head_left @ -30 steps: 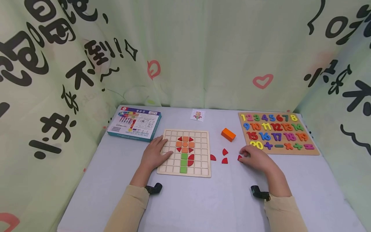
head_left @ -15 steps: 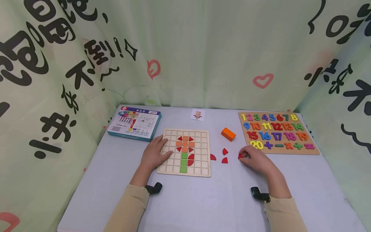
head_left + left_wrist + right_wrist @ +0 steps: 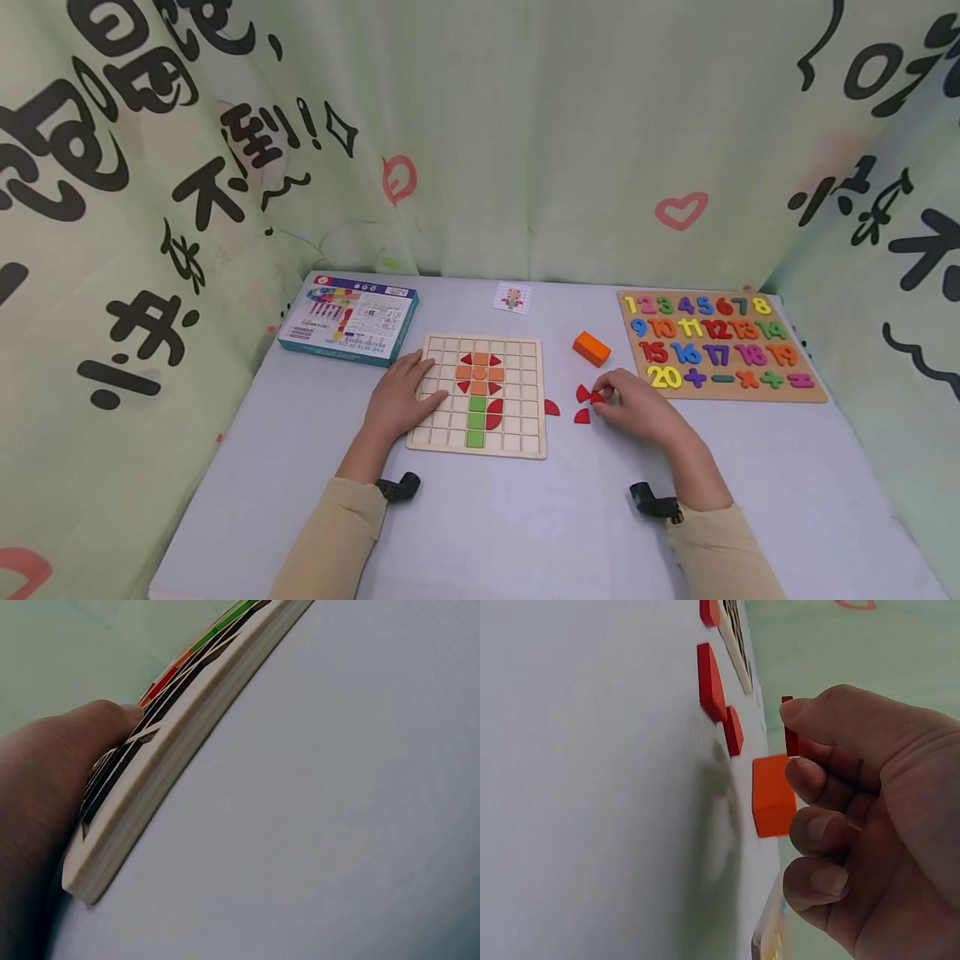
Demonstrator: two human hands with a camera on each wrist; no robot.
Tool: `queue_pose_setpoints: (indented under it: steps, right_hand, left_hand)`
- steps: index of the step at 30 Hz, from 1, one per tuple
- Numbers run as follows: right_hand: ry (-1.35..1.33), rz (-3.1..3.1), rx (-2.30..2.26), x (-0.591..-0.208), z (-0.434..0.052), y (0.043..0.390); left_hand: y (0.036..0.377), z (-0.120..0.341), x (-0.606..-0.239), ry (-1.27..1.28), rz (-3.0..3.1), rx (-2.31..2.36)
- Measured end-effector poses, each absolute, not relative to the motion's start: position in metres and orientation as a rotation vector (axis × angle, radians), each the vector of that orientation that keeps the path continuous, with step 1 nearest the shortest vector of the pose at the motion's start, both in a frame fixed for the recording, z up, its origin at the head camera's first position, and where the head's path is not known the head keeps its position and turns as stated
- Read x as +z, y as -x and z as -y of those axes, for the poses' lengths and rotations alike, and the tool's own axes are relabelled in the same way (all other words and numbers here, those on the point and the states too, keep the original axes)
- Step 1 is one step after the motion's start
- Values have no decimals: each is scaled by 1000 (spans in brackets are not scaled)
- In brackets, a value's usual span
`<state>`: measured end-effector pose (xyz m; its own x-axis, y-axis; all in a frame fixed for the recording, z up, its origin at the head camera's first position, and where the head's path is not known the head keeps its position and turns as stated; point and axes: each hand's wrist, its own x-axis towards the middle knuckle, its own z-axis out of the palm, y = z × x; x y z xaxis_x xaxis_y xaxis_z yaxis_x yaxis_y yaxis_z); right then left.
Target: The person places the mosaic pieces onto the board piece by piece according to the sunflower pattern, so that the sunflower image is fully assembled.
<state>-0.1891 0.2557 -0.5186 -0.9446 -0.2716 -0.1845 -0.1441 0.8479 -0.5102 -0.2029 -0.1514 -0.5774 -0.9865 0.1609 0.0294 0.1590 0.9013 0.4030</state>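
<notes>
My left hand [image 3: 400, 395] rests along the left edge of a wooden grid board [image 3: 517, 442], thumb over its cells, fingers straight. Set in the board are orange and green squares [image 3: 477, 421], small red triangles, and two red quarter-round pieces [image 3: 493, 414] beside the green column. Between thumb and forefinger my right hand [image 3: 636, 406] pinches a red quarter-round piece [image 3: 790, 735], held above the table in the right wrist view. Loose red pieces lie just left of that hand: one at the board's edge [image 3: 552, 407] and two more [image 3: 582, 416] between.
An orange block [image 3: 592, 348] stands behind the loose pieces. A number board [image 3: 720, 346] lies at the right, a flat printed box [image 3: 348, 321] at the back left. A small picture card [image 3: 512, 297] lies at the back, near the curtain [image 3: 480, 167].
My right hand has picked up the red quarter-round piece near the number board and carried it left, toward the other loose red pieces. The left hand has stayed on the board.
</notes>
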Motion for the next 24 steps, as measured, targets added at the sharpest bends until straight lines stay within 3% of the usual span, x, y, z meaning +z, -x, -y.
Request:
queue_pose_setpoints:
  steps: [24]
  right_hand:
    - [512,-2718,-749,-521,-141,188]
  left_hand:
    - [203,151,-578,-246,-3060,649]
